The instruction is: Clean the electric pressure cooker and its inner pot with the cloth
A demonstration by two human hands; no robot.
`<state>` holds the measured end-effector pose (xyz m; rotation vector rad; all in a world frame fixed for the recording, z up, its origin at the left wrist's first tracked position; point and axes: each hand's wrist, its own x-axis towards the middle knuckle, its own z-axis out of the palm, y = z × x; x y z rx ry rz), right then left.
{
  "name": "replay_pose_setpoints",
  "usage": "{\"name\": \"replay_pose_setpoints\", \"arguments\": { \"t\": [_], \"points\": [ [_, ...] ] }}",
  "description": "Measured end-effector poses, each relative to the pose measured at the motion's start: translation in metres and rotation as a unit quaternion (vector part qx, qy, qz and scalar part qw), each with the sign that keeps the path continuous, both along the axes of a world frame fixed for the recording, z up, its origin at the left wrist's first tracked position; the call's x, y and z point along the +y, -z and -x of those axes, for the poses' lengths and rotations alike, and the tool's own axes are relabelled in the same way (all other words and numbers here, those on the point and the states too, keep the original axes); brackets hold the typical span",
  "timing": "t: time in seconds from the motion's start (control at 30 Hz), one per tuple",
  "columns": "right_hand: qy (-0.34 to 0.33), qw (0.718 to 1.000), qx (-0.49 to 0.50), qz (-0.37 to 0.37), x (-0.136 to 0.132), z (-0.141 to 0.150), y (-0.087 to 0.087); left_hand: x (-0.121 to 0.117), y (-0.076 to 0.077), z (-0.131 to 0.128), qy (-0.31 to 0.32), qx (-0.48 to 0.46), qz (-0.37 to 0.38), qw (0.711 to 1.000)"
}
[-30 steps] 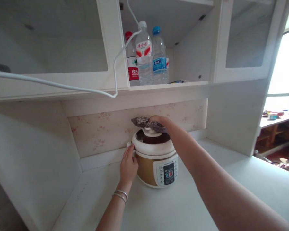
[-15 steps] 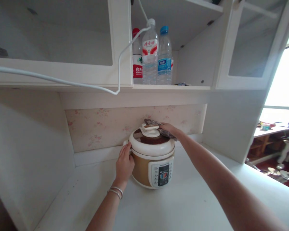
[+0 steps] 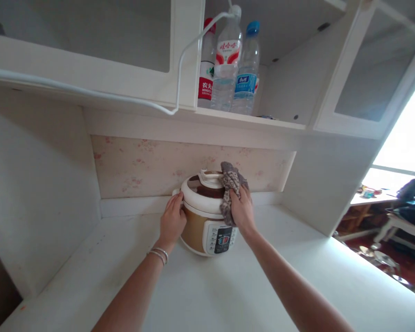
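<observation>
An electric pressure cooker [image 3: 195,229], gold-brown with a white rim and a dark lid, stands upright on the white counter. Its control panel [image 3: 222,239] faces me, slightly to the right. My left hand [image 3: 173,219] is closed against the cooker's left side by its side handle, the fingers on the edge below the lid. In my right hand [image 3: 242,210] is a crumpled grey-brown patterned cloth [image 3: 232,182]. The cloth presses on the right side of the lid and rim, beside the white lid handle [image 3: 210,179], and partly covers them.
Several plastic bottles [image 3: 227,69] stand in the cabinet above. A white cable [image 3: 124,99] runs across the cabinet front. Floral wallpaper [image 3: 152,168] backs the counter [image 3: 200,295], between the left side panel [image 3: 38,193] and the right panel [image 3: 318,184]. A white stool [image 3: 406,226] stands at right.
My right hand has brought the cloth from the far right of the lid forward to its near right side. My left hand stays on the cooker. The view has shifted slightly.
</observation>
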<state>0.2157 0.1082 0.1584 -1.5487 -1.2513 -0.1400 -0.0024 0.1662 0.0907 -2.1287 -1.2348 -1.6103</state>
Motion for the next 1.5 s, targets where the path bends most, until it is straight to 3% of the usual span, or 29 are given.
{"name": "replay_pose_setpoints", "arguments": {
  "t": [0.07,0.13,0.23,0.3,0.4,0.53,0.63,0.7,0.8,0.97,1.07,1.23,1.33,1.43,1.5],
  "points": [
    [0.030,0.997,-0.051,-0.039,-0.018,0.024,0.014,0.000,0.001,-0.001,-0.003,-0.002,0.003,1.000],
    [0.021,0.984,-0.168,-0.048,-0.033,0.048,0.019,0.002,0.004,0.000,-0.012,-0.001,0.018,1.000],
    [-0.060,0.929,-0.366,-0.001,-0.046,0.079,0.007,0.004,0.006,0.002,-0.035,0.030,0.071,0.996],
    [-0.098,0.893,-0.438,0.033,-0.042,0.096,-0.010,0.004,0.006,0.004,-0.050,0.062,0.111,0.991],
    [-0.101,0.882,-0.453,0.075,-0.016,0.115,-0.039,0.001,0.001,0.005,-0.048,0.073,0.142,0.986],
    [-0.142,0.872,-0.423,0.202,0.041,0.128,-0.069,-0.003,-0.004,0.004,-0.020,0.015,0.089,0.996],
    [-0.173,0.855,-0.419,0.253,0.072,0.135,-0.082,-0.002,-0.004,0.005,-0.010,0.016,0.069,0.997],
    [-0.177,0.853,-0.424,0.248,0.077,0.140,-0.084,-0.002,-0.003,0.006,-0.012,0.026,0.069,0.997],
    [-0.170,0.860,-0.432,0.213,0.060,0.144,-0.075,-0.002,-0.005,0.010,-0.024,0.035,0.075,0.996],
    [-0.138,0.884,-0.442,0.062,0.003,0.132,-0.047,-0.003,-0.005,0.014,-0.047,0.101,0.119,0.987],
    [-0.104,0.886,-0.451,0.017,-0.027,0.113,-0.027,0.001,0.001,0.015,-0.058,0.138,0.127,0.981],
    [-0.070,0.904,-0.420,-0.019,-0.048,0.065,0.012,0.004,0.008,0.013,-0.008,0.070,0.069,0.995],
    [-0.030,0.946,-0.313,-0.083,-0.044,0.037,0.036,0.001,0.004,0.010,0.006,0.030,0.051,0.998],
    [0.019,0.989,-0.090,-0.120,-0.030,0.015,0.050,-0.001,0.000,0.006,0.015,0.014,0.026,0.999],
    [0.049,0.992,0.069,-0.090,-0.015,0.000,0.048,0.000,0.000,0.004,0.013,0.015,0.019,1.000]
  ]
}}
